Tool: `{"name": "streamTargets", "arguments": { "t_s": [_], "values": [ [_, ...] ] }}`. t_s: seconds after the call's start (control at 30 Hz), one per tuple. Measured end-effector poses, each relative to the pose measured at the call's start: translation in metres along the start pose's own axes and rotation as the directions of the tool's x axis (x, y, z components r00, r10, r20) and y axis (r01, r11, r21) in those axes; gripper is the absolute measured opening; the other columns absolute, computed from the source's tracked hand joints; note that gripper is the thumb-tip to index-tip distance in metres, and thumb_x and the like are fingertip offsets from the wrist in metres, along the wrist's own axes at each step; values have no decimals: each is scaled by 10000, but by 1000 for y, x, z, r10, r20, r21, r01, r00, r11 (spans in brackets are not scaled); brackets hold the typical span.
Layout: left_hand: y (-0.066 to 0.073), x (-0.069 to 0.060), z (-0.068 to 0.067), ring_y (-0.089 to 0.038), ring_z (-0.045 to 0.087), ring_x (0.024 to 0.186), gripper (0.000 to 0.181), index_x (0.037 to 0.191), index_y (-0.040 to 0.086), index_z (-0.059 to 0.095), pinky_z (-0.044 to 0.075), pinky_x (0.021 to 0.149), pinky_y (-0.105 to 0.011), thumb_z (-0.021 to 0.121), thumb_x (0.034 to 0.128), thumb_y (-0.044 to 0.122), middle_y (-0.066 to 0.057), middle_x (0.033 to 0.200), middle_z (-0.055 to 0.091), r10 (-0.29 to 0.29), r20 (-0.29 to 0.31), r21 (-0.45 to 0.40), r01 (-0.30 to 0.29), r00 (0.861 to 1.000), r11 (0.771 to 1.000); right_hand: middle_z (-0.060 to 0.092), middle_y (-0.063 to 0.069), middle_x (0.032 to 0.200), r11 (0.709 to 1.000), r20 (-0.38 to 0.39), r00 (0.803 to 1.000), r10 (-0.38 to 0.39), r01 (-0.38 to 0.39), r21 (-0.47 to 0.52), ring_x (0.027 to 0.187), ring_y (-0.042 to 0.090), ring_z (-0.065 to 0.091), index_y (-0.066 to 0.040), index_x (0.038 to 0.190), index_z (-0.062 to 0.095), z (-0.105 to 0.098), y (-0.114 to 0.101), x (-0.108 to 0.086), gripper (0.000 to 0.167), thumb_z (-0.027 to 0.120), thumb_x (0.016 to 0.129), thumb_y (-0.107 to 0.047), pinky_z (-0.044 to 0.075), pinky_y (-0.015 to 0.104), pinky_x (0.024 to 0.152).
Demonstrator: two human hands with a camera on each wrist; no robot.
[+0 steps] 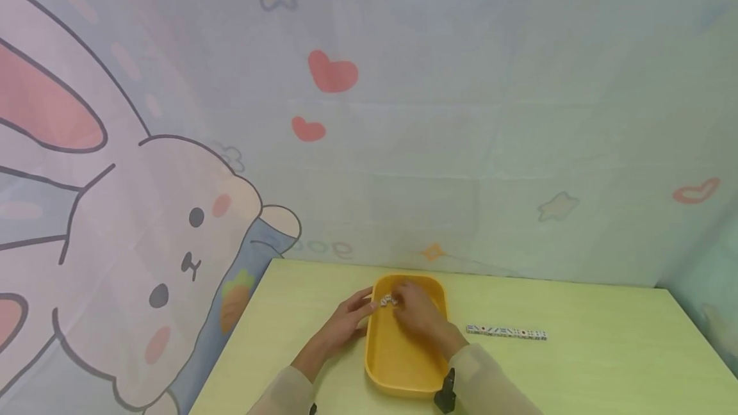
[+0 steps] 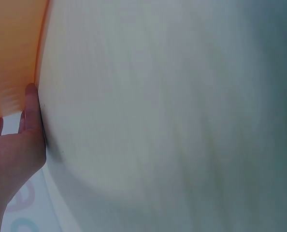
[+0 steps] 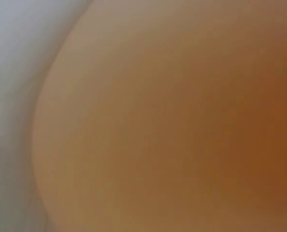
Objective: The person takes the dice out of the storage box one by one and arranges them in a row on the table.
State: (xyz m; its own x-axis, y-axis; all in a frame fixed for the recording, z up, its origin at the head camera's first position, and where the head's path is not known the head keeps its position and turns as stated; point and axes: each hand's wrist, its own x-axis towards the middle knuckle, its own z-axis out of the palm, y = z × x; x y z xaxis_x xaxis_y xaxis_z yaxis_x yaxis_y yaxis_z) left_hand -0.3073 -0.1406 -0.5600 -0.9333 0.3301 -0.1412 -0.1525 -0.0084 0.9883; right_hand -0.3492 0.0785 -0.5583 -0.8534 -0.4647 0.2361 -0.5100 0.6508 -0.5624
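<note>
Inside a yellow tray, several small white dice lie near the far left wall. My right hand reaches into the tray just right of them, with its fingers bent down. Its fingertips are mostly hidden, so I cannot tell whether they pinch a die. My left hand touches the left side of the tray, one digit at the rim. In the left wrist view, that hand's extended fingers rest against the orange-looking tray wall. The right wrist view is a brown-orange blur.
Right of the tray, a straight row of white dice lies on the pale yellow-green table. Behind the table hangs a cloth backdrop printed with a rabbit, hearts and stars. Dark straps or cameras sit at the wrists.
</note>
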Motion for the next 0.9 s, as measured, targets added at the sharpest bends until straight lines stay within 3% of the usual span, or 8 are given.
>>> {"name": "streamTargets", "arguments": {
  "t_s": [0.2,0.5,0.67,0.9],
  "values": [
    [4,4,1,-395,548,1382,610,1644,98,380,543,1064,-484,582,1113,318,-243,1616,425,11,1,9,-11,1000,1000,630,24,878,1000,0,1000,-14,14,-28,857,221,607,-42,922,694,-5,-3,-1,92,748,903,31,563,458,840],
    [6,1,-3,-402,543,1388,594,1648,92,366,544,1061,-495,561,1123,292,-256,1629,403,14,7,19,-14,1000,1000,570,-27,833,997,89,994,-62,65,-37,785,167,528,-62,917,656,-21,-13,-3,84,720,934,-9,507,381,751],
    [3,0,0,-396,556,1372,590,1650,71,350,551,1053,-489,544,1130,272,-271,1621,403,19,29,34,-20,999,999,601,-27,868,996,83,993,-88,87,21,812,148,541,-66,943,661,-47,-14,-14,80,719,940,-10,520,370,764],
    [2,-4,2,-387,542,1385,613,1653,71,343,542,1064,-495,557,1124,294,-265,1631,392,9,24,39,-9,1000,999,651,-84,888,989,24,989,-146,146,14,794,89,558,-127,970,721,-91,-1,-37,64,753,968,-71,527,299,722]
  ]
}}
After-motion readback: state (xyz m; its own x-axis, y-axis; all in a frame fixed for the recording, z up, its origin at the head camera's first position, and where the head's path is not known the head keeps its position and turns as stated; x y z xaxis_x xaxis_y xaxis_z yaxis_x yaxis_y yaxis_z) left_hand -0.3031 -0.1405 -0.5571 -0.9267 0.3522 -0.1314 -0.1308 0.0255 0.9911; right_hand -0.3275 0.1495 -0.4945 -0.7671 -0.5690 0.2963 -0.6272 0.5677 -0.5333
